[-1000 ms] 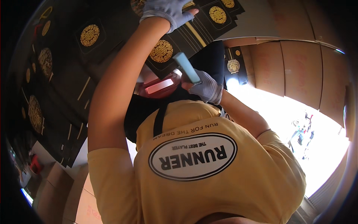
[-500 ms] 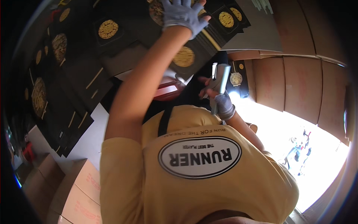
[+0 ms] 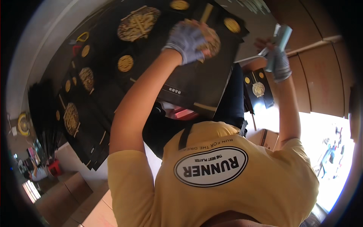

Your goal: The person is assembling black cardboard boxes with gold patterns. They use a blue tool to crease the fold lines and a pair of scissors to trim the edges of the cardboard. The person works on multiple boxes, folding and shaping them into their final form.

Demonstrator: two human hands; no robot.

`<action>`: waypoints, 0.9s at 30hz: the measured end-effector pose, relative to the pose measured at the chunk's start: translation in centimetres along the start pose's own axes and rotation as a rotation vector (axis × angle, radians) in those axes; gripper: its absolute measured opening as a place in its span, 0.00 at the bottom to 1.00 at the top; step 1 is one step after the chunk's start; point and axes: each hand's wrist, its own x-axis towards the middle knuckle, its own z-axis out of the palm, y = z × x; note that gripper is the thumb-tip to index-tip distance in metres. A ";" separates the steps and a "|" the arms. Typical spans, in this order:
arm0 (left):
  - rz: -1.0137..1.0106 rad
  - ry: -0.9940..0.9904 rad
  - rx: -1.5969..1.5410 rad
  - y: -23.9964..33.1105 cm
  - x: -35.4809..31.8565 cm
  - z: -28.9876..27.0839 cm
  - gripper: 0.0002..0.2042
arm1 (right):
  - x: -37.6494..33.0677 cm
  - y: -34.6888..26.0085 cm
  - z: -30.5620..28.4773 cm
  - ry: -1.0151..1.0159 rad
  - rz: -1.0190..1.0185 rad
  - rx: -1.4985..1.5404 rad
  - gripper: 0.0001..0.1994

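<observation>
My left hand [image 3: 185, 43], in a grey fingerless glove, lies with its fingers apart on a black printed cardboard sheet [image 3: 200, 81], over a round gold pattern. The sheet overlaps other black sheets [image 3: 102, 72] with gold medallions. Off to the right, my right hand [image 3: 280, 64], gloved the same way, is closed around a long silvery hand tool [image 3: 283, 37] that looks like a plier stapler. Some fingers of that hand stick out to the left. The tool is held up, apart from the sheet.
Brown cartons [image 3: 321, 81] are stacked along the right, with more cartons [image 3: 64, 193] at the lower left. A small black sheet with gold circles [image 3: 259, 89] hangs or leans beside the right-hand cartons. Near my lap shows something red [image 3: 185, 112]. A red container [image 3: 55, 167] stands far left.
My right hand has moved up and right with the tool, away from my body. My left hand has come nearer, and the black sheet under it now lies closer to me. The view has shifted.
</observation>
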 end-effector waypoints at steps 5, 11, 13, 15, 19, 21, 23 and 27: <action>-0.721 -0.156 0.014 -2.5 1.5 1.7 0.35 | -6.8 6.0 -0.8 -0.163 0.219 -0.123 0.16; -0.749 -0.169 0.038 -2.9 1.7 2.4 0.40 | -8.1 7.5 0.9 -0.158 0.460 -0.081 0.16; -0.746 -0.172 0.008 -2.6 1.8 1.9 0.39 | -8.1 7.7 1.6 -0.214 0.475 -0.146 0.15; -0.747 -0.158 0.002 -2.0 1.9 1.0 0.35 | -7.9 8.0 2.5 -0.265 0.511 -0.233 0.15; -0.777 -0.103 -0.052 -0.7 2.1 -1.2 0.33 | -8.3 7.2 5.1 -0.245 0.579 -0.447 0.11; -0.788 -0.134 -0.012 -1.2 2.4 -1.5 0.34 | -7.9 6.8 6.1 -0.179 0.628 -0.519 0.15; -0.811 -0.164 -0.004 -0.9 2.4 -1.8 0.34 | -7.4 6.5 5.4 -0.232 0.650 -0.548 0.16; -0.846 -0.424 -0.130 -1.5 4.9 -6.0 0.34 | -3.0 4.5 1.3 -0.236 0.621 -0.640 0.14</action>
